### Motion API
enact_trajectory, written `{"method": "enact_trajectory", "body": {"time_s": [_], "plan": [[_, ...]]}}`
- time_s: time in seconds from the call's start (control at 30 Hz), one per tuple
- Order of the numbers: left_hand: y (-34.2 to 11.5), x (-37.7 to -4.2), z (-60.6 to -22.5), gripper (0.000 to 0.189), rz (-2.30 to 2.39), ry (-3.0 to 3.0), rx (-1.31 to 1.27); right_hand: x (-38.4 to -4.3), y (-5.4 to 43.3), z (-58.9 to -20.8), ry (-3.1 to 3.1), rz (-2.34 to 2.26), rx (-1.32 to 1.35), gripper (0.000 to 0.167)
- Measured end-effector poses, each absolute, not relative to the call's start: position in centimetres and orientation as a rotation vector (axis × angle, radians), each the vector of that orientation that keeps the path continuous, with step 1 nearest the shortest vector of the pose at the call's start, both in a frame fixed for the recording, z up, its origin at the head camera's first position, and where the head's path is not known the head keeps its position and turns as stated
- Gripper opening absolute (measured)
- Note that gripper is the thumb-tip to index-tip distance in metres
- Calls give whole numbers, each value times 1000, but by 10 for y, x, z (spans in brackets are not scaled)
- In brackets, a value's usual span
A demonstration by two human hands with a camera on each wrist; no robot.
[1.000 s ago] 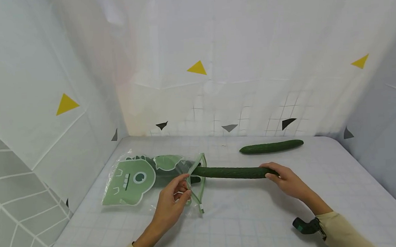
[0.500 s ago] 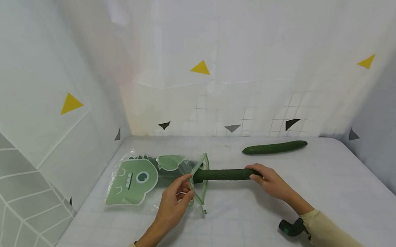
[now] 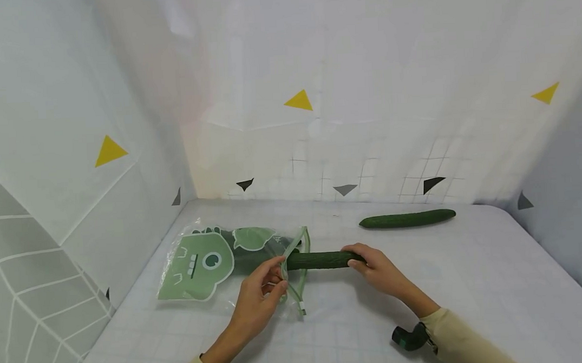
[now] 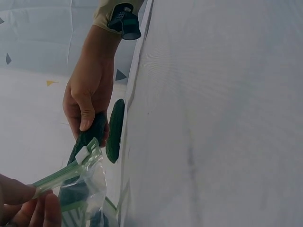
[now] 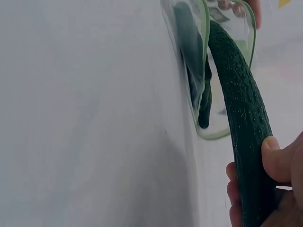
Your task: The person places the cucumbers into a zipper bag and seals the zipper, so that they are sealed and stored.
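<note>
My right hand (image 3: 378,270) grips the outer end of a dark green cucumber (image 3: 321,260), thumb on one side and fingers on the other in the right wrist view. The cucumber's far end is inside the mouth of a clear zip bag (image 3: 192,267) printed with a green one-eyed monster. My left hand (image 3: 259,294) pinches the near edge of that mouth, holding it apart. The green zip strip (image 4: 59,177) with its white slider (image 4: 82,154) shows in the left wrist view. More cucumber (image 5: 191,47) shows dark through the bag's plastic.
Another cucumber (image 3: 407,218) lies by itself at the back right of the white-covered table (image 3: 356,330). White cloth walls (image 3: 246,53) with yellow and dark triangles close off the back and both sides. A black wrist camera (image 3: 410,337) sticks out beside the right sleeve.
My right hand has moved left, sliding the cucumber farther into the bag, so less of it shows outside. The left hand keeps its pinch on the bag's edge.
</note>
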State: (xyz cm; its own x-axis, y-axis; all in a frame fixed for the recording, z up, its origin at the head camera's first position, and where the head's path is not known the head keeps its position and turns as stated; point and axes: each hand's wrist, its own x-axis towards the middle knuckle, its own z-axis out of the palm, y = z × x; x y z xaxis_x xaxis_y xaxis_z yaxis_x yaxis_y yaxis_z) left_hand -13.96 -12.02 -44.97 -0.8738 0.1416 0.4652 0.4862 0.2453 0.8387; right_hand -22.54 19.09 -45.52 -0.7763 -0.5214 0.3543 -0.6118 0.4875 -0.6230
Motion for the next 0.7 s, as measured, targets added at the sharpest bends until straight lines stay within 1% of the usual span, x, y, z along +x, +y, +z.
{"method": "enact_trajectory", "body": {"time_s": [0.33, 0.5, 0.7], "plan": [[-119, -138, -449, 48, -1646, -2249, -583, -221, 161, -461, -2598, 1185, 1085, 32], [-119, -138, -449, 48, -1634, -2264, -591, -217, 142, -461, -2591, 1230, 1110, 28], [-120, -138, -449, 47, -1640, -2246, -620, -213, 123, -460, -2581, 1241, 1087, 26]]}}
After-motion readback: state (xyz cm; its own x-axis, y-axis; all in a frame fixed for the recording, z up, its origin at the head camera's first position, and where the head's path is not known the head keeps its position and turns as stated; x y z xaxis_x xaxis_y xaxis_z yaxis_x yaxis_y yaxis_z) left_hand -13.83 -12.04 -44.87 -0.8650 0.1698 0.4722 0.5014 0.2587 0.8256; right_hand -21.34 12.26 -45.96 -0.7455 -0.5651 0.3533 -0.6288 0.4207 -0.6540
